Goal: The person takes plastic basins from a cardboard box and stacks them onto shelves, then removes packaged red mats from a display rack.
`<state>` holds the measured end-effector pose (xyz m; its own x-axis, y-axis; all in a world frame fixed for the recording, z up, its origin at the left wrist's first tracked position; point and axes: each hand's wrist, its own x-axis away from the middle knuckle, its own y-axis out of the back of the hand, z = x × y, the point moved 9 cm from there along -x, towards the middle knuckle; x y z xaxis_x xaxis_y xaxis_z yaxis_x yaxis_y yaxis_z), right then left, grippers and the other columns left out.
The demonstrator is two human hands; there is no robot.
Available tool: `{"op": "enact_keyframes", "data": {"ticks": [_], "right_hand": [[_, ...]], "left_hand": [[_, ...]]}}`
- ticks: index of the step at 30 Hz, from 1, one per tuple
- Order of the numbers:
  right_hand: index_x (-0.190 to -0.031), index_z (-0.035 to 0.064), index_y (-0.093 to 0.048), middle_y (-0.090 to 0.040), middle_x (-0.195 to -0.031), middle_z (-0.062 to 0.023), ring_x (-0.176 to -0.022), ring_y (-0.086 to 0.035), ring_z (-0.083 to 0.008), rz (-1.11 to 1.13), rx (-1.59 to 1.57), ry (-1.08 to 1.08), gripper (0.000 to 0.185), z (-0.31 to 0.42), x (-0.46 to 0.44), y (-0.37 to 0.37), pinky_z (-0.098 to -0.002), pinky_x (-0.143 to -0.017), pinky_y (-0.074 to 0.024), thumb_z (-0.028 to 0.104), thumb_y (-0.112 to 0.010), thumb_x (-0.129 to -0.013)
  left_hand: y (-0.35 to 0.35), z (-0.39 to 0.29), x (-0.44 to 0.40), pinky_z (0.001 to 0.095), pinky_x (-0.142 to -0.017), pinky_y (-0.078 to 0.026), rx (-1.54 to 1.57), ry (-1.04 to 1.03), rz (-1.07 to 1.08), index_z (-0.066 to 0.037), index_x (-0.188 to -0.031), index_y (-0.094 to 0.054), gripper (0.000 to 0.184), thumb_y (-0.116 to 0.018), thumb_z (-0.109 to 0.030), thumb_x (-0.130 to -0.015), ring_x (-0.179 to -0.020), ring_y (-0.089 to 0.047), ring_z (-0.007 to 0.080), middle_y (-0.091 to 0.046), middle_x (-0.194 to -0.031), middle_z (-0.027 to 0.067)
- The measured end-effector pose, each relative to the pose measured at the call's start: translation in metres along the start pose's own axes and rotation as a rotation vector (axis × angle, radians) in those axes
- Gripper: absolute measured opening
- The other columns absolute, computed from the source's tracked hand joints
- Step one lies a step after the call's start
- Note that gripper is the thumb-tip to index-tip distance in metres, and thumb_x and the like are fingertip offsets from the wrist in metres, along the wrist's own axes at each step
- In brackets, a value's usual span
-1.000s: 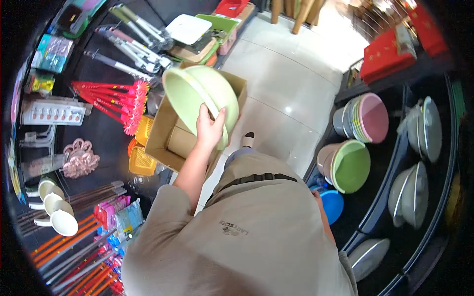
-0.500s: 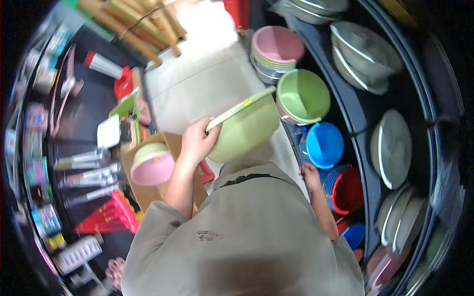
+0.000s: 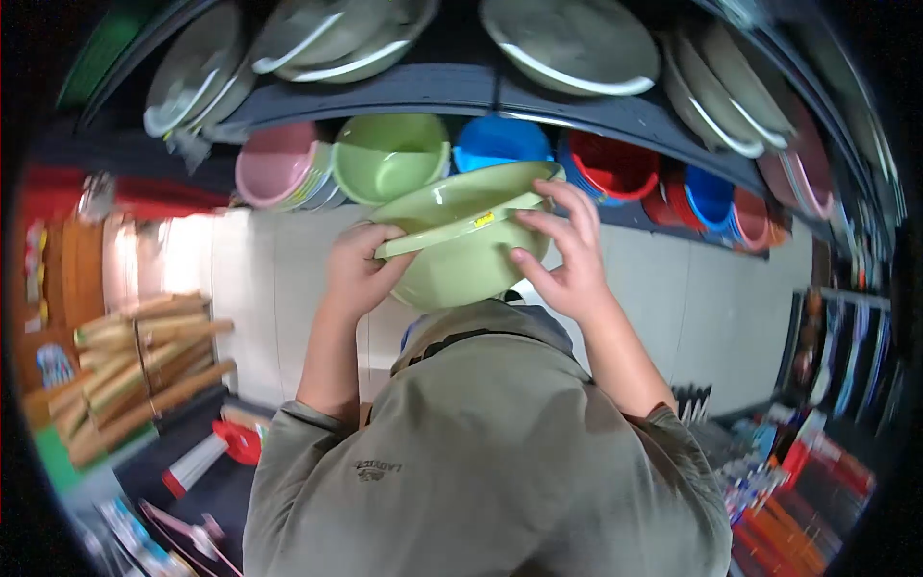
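A light green plastic basin (image 3: 461,264) with a yellow sticker on its rim is held up in front of my body, tilted so part of its inside shows. My left hand (image 3: 365,264) is closed on the rim at its left end, thumb over the edge. At the right end, my right hand (image 3: 572,250) has its fingertips on the rim and its thumb near the outer wall. Just beyond the basin stand a green bucket (image 3: 392,159) and a blue bucket (image 3: 500,141), partly covered by it.
Pink buckets (image 3: 277,165) and red buckets (image 3: 613,163) stand in the same low row. Above them a dark shelf (image 3: 404,91) bears several pale basins (image 3: 569,43). Bundled wooden handles (image 3: 144,370) lie at left on the tiled floor side; a rack with goods (image 3: 798,481) is lower right.
My body has turned to face the bucket shelf, which now lies ahead. My right hand has come from beside the buckets up to the basin's rim; my left hand still holds it.
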<state>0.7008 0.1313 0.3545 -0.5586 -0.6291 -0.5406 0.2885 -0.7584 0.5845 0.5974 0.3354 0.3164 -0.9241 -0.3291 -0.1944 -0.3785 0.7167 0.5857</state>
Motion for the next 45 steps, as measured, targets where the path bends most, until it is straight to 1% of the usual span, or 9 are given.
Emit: {"op": "enact_keyframes", "data": {"ticks": [10, 13, 18, 23, 28, 37, 41, 44, 45], "right_hand": [[-0.102, 0.0151, -0.063, -0.049, -0.115, -0.0087, -0.112, -0.041, -0.0338, -0.163, 0.231, -0.338, 0.031, -0.018, 0.107, 0.071, -0.0447, -0.095, -0.0312, 0.017, -0.068, -0.071], [-0.1, 0.0146, -0.064, -0.05, -0.111, -0.0078, -0.11, -0.042, -0.0323, -0.234, 0.266, -0.389, 0.029, -0.02, 0.139, 0.105, -0.0438, -0.093, -0.0324, 0.017, -0.067, -0.071], [-0.098, 0.0142, -0.064, -0.05, -0.109, -0.0071, -0.109, -0.042, -0.0313, -0.286, 0.309, -0.442, 0.028, -0.031, 0.196, 0.176, -0.0434, -0.092, -0.0329, 0.017, -0.066, -0.071], [-0.102, 0.0221, -0.065, -0.048, -0.11, -0.0053, -0.111, -0.041, -0.0307, -0.302, 0.375, -0.464, 0.029, -0.044, 0.249, 0.249, -0.0434, -0.093, -0.0325, 0.017, -0.064, -0.073], [-0.102, 0.0224, -0.065, -0.048, -0.11, -0.0055, -0.109, -0.041, -0.0309, -0.36, 0.467, -0.501, 0.029, -0.061, 0.316, 0.319, -0.0438, -0.092, -0.0331, 0.016, -0.064, -0.074], [-0.102, 0.0167, -0.065, -0.05, -0.108, -0.0079, -0.107, -0.044, -0.0299, -0.523, 0.528, -0.721, 0.03, -0.078, 0.421, 0.408, -0.0409, -0.09, -0.0363, 0.011, -0.064, -0.072], [-0.103, 0.0153, -0.065, -0.05, -0.11, -0.0087, -0.106, -0.045, -0.0301, -0.564, 0.54, -0.772, 0.031, -0.092, 0.439, 0.43, -0.04, -0.09, -0.0368, 0.011, -0.064, -0.072], [-0.112, 0.011, -0.06, -0.05, -0.113, -0.0113, -0.108, -0.045, -0.0308, -0.566, 0.575, -0.768, 0.037, -0.108, 0.449, 0.453, -0.0396, -0.09, -0.0377, 0.011, -0.063, -0.074], [-0.116, 0.0079, -0.056, -0.049, -0.114, -0.013, -0.109, -0.045, -0.0313, -0.659, 0.51, -0.817, 0.041, -0.12, 0.461, 0.465, -0.0394, -0.091, -0.0378, 0.011, -0.062, -0.076]], "left_hand": [[-0.118, -0.077, -0.022, 0.0352, -0.058, -0.045, 0.041, -0.319, 0.339, -0.005, -0.078, -0.067, 0.016, -0.071, -0.018, -0.069, -0.063, -0.058, 0.0278, -0.062, -0.068, 0.0122], [-0.157, -0.099, -0.014, 0.035, -0.056, -0.045, 0.018, -0.286, 0.444, -0.005, -0.078, -0.066, 0.018, -0.072, -0.019, -0.069, -0.061, -0.058, 0.0283, -0.061, -0.068, 0.0126], [-0.225, -0.163, 0.006, 0.0352, -0.056, -0.045, 0.039, -0.367, 0.478, -0.006, -0.076, -0.066, 0.016, -0.072, -0.019, -0.068, -0.061, -0.058, 0.0281, -0.061, -0.067, 0.0122], [-0.292, -0.228, 0.022, 0.0359, -0.056, -0.044, 0.036, -0.435, 0.477, -0.006, -0.075, -0.066, 0.016, -0.072, -0.019, -0.067, -0.061, -0.058, 0.0287, -0.06, -0.066, 0.0124], [-0.374, -0.288, 0.042, 0.0364, -0.054, -0.043, 0.082, -0.474, 0.555, -0.007, -0.074, -0.067, 0.016, -0.072, -0.019, -0.066, -0.059, -0.057, 0.0287, -0.058, -0.062, 0.0122], [-0.5, -0.383, 0.068, 0.0368, -0.059, -0.048, 0.049, -0.618, 0.783, -0.008, -0.075, -0.067, 0.018, -0.069, -0.024, -0.069, -0.065, -0.061, 0.0292, -0.064, -0.071, 0.0123], [-0.543, -0.403, 0.063, 0.0351, -0.059, -0.047, 0.119, -0.694, 0.862, -0.006, -0.078, -0.067, 0.019, -0.07, -0.021, -0.068, -0.065, -0.061, 0.0283, -0.063, -0.071, 0.0127], [-0.578, -0.419, 0.053, 0.0353, -0.059, -0.047, 0.2, -0.739, 0.898, -0.006, -0.079, -0.067, 0.016, -0.069, -0.018, -0.068, -0.065, -0.061, 0.028, -0.063, -0.071, 0.012], [-0.589, -0.429, 0.048, 0.0357, -0.06, -0.047, 0.207, -0.743, 0.907, -0.006, -0.078, -0.066, 0.015, -0.069, -0.017, -0.069, -0.066, -0.061, 0.028, -0.063, -0.071, 0.012]]}}
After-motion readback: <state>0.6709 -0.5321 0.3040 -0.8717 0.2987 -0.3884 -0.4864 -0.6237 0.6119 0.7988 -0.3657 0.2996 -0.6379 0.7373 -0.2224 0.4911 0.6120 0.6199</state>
